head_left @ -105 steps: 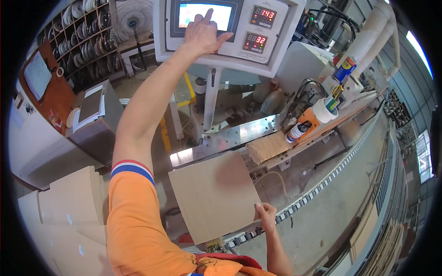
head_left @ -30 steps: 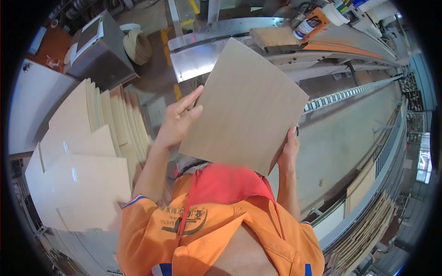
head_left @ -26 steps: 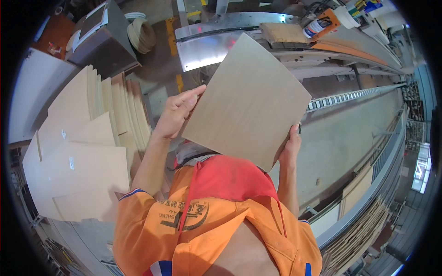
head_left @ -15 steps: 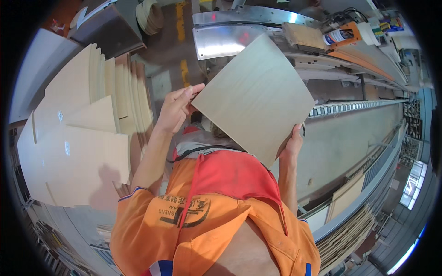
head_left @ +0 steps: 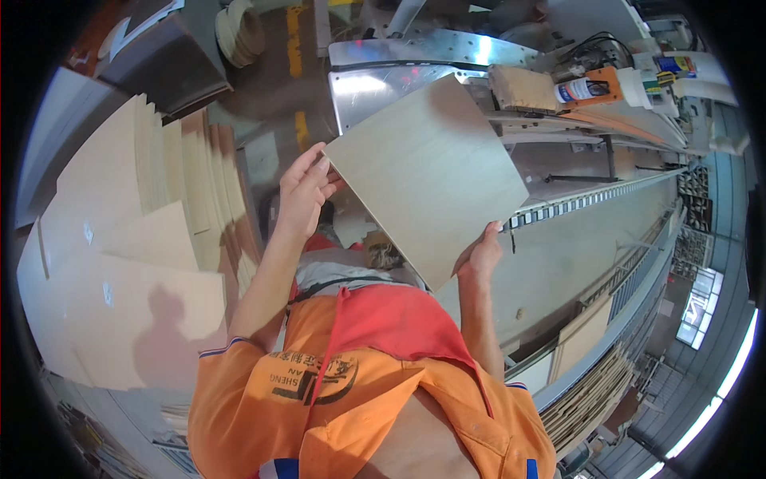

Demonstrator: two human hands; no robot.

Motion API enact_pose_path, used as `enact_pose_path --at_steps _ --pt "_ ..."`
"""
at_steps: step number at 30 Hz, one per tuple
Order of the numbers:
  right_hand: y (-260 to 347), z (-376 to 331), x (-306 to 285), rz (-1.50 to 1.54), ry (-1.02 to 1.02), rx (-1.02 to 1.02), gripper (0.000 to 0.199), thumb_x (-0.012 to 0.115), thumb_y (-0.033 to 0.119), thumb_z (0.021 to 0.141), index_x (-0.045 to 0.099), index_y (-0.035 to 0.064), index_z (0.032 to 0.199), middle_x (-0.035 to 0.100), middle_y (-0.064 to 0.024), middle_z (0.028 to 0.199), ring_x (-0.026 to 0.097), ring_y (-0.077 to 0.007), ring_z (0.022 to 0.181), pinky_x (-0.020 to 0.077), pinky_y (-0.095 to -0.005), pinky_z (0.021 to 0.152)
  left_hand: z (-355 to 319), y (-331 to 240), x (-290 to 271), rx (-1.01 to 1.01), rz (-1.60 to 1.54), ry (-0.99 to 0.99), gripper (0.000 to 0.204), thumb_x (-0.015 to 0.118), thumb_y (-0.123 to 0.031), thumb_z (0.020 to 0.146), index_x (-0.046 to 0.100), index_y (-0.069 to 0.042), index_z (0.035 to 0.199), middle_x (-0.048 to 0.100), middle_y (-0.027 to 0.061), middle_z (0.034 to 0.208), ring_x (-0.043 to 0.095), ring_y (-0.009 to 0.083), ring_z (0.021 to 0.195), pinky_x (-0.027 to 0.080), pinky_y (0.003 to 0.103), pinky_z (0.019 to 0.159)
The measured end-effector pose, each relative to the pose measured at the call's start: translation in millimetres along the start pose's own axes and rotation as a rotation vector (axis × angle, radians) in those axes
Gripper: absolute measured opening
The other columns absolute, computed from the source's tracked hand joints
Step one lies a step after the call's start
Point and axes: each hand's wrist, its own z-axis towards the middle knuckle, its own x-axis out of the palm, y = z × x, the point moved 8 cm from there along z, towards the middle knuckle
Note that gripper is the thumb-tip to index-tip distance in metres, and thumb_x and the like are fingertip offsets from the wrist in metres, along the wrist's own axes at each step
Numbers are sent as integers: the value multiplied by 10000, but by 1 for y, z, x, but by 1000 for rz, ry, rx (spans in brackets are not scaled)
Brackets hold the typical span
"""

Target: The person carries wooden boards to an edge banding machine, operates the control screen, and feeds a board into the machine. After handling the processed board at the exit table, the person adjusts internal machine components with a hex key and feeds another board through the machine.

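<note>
Head view: square pale wood-veneer panel point(head_left: 427, 180), flat, smooth, fine grain, held tilted in mid-air in front of the person. Left hand point(head_left: 303, 195) on its left corner, fingers point(head_left: 315, 164) spread along the edge. Right hand point(head_left: 483, 254) pinching the lower right edge. Stacked light plywood sheets point(head_left: 120, 239) to the left. Shiny metal machine surface point(head_left: 383, 80) beyond, with a wood block point(head_left: 519, 86) on it.

a white bottle with a blue and orange label point(head_left: 576, 90) lay on its side on an orange block at the upper right of the machine. just right of it stood a small container with a blue, yellow and red label point(head_left: 673, 65), its shape too blurred to tell.
</note>
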Motion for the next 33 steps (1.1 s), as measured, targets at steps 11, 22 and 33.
enact_pose_path --at_steps 11,22,33 --pt "-32 -10 71 236 -68 208 460 394 380 1049 487 -14 1268 580 -122 1218 546 -261 1172 478 -402 969 32 56 10 -301 497 46 319 586 -266 983 646 48 980 637 64 812 615 107 661 555 274 589" --pt "-45 -55 125 83 227 475 348 628 257 950 531 -31 1119 632 -118 1019 670 -263 905 579 -435 756 67 48 2 -245 497 -11 342 578 -275 981 652 50 908 687 102 764 668 153 624 535 264 499" --pt "-50 -44 116 15 114 460 286 603 233 972 566 -36 1060 655 -113 918 667 -208 785 558 -350 658 91 44 3 -433 546 148 426 598 -325 956 663 82 853 669 114 696 649 151 550 506 258 443"
